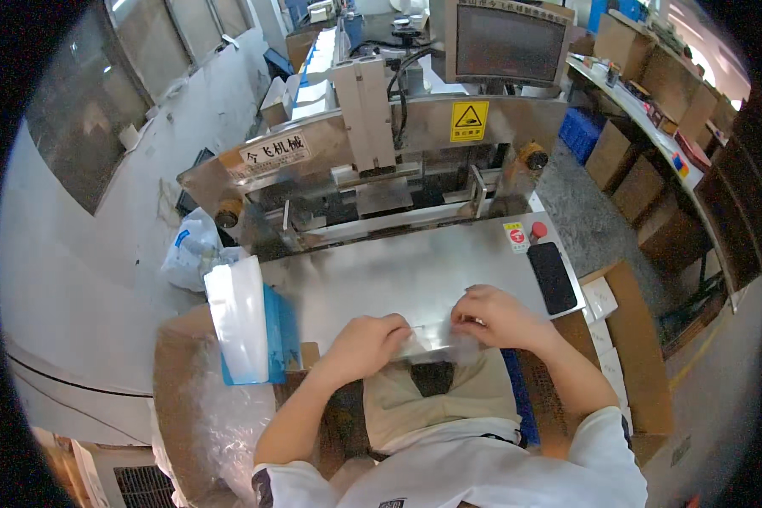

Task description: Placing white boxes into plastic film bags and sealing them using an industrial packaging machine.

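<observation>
Both hands meet at the near edge of the shiny stainless-steel desk of a packaging machine. The left hand and the right hand each have their fingers closed in a pinch on a small clear plastic bag, which lies between them at the desk's front edge, above the person's lap. Well to the left stands a blue box of upright clear bags. A black phone lies on the desk's right side, below a red button.
</observation>
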Motion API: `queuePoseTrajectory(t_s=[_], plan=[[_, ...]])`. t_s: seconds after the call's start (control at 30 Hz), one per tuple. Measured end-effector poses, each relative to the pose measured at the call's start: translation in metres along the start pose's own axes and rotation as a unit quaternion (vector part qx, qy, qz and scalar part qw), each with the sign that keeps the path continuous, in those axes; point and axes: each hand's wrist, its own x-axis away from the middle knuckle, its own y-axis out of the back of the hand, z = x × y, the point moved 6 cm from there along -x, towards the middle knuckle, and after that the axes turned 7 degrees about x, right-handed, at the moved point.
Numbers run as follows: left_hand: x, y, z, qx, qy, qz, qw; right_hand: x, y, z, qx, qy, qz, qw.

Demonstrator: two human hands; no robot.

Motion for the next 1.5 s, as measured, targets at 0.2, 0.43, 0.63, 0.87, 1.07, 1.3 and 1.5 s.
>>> queuePoseTrajectory(t_s=[0.2, 0.43, 0.63, 0.87, 1.07, 1.3, 1.5], plan=[[-0.001, 0.031, 0.009, 0.061, 0.031, 0.072, 0.995, -0.007, 0.012, 0.003, -0.093, 0.127, 0.002, 0.988], [-0.041, 0.049, 0.063, -0.012, 0.054, 0.131, 0.99, -0.055, -0.015, -0.072, -0.141, 0.05, 0.063, 0.987], [-0.158, 0.088, 0.166, 0.049, 0.176, 0.116, 0.976, -0.149, -0.026, -0.177, -0.134, -0.139, -0.027, 0.981], [-0.245, 0.119, 0.163, 0.081, 0.046, 0.066, 0.993, -0.202, -0.004, -0.25, -0.14, -0.281, -0.056, 0.948], [-0.218, 0.123, 0.184, 0.016, -0.061, -0.113, 0.992, -0.223, -0.021, -0.106, 0.255, -0.093, -0.089, 0.958], [-0.073, -0.039, 0.085, -0.238, 0.074, -0.205, 0.947, -0.215, -0.037, -0.119, 0.273, -0.151, -0.081, 0.946], [-0.034, -0.072, 0.071, -0.19, 0.057, -0.303, 0.932, -0.214, -0.038, -0.126, 0.281, -0.092, -0.104, 0.95]])
